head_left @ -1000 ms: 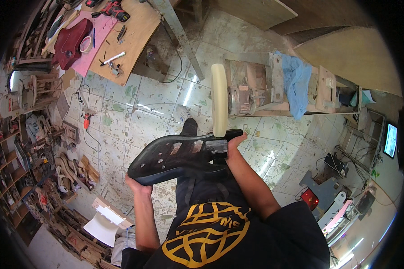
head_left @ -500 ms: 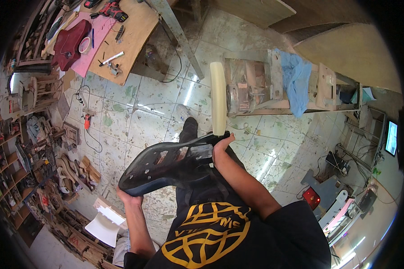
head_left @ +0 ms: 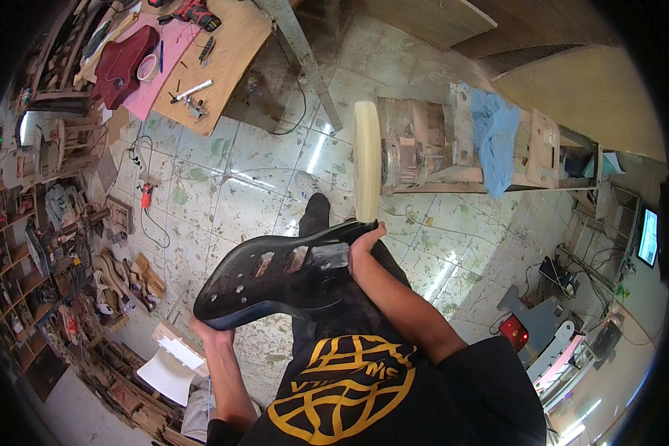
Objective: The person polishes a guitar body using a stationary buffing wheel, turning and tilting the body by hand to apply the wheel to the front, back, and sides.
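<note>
Left hand [head_left: 214, 332] and right hand [head_left: 364, 245] grip a guitar body [head_left: 267, 279] at the wheel's [head_left: 366, 163] near edge. Likely stiff, slick; best held by its rim.

Wheel stands in the right hand's way; open floor toward the bench

The pale wheel [head_left: 366, 163] stands just beyond the right hand [head_left: 367, 244], its lower end at the black guitar body's [head_left: 264, 286] edge; contact cannot be told. Right of the wheel, the machine frame [head_left: 461, 126] and blue cloth [head_left: 496, 137] bar the way. Open tiled floor [head_left: 249, 208] lies between guitar body and bench [head_left: 238, 63]. A corded orange tool [head_left: 146, 195] lies off the bench's near edge. Bare wood lines the right edge; a metal tool [head_left: 195, 108] sits toward the near corner.
</note>
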Demonstrator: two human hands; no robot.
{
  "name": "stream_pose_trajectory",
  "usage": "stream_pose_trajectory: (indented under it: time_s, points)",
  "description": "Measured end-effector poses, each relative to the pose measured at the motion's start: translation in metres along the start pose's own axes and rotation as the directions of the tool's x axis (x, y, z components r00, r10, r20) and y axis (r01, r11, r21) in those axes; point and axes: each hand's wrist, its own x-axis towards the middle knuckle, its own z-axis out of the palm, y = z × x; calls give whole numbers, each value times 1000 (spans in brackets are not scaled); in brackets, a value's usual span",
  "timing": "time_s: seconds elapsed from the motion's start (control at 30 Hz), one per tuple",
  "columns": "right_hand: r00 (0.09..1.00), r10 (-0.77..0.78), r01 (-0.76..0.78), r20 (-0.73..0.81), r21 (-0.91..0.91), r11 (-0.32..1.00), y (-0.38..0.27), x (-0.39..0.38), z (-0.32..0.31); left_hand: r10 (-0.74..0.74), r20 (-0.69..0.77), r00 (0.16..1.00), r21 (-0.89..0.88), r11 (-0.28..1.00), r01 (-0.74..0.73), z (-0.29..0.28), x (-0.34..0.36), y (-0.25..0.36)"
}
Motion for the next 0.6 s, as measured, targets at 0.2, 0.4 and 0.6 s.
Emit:
stream_pose_trajectory:
  time_s: [0.2,0.4,0.6]
  points:
    - [982,-85,62,167,142,988,-14,85,-30,-19,26,999,-16,1000,20,23,10,-28]
    - [953,-242,219,184,138,966,-47,95,-33,-59,78,995,40,998,56,37,24,-53]
    - [917,-392,378,70,157,912,-88,89,-30,-137,131,982,28,991,134,46,31,-80]
